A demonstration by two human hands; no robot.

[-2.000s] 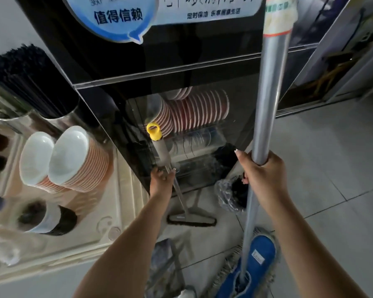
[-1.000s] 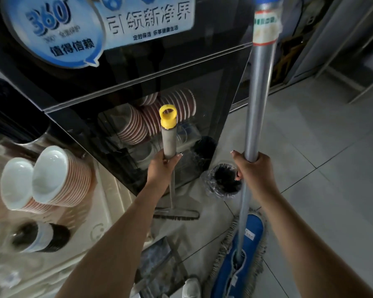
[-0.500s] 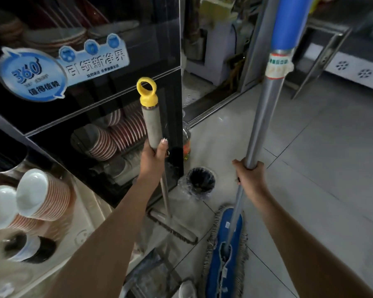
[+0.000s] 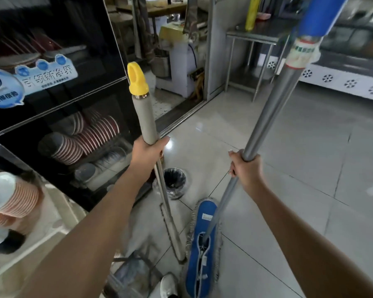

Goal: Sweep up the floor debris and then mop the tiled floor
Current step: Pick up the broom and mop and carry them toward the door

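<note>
Mop [image 4: 199, 244] lay flat on tiled floor [image 4: 289, 168], pole slanting up right. Right hand [image 4: 244, 168] fisted round pole, arm stretched forward. Left hand [image 4: 148, 152] clenched round squeegee [image 4: 143, 117] just under grey grip, held upright beside cabinet [image 4: 58, 100]; bin [image 4: 173, 181] behind.

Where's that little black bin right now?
The black bin stands on the tiled floor near the middle of the head view, at the cabinet's corner, just beyond the blue mop head.
</note>
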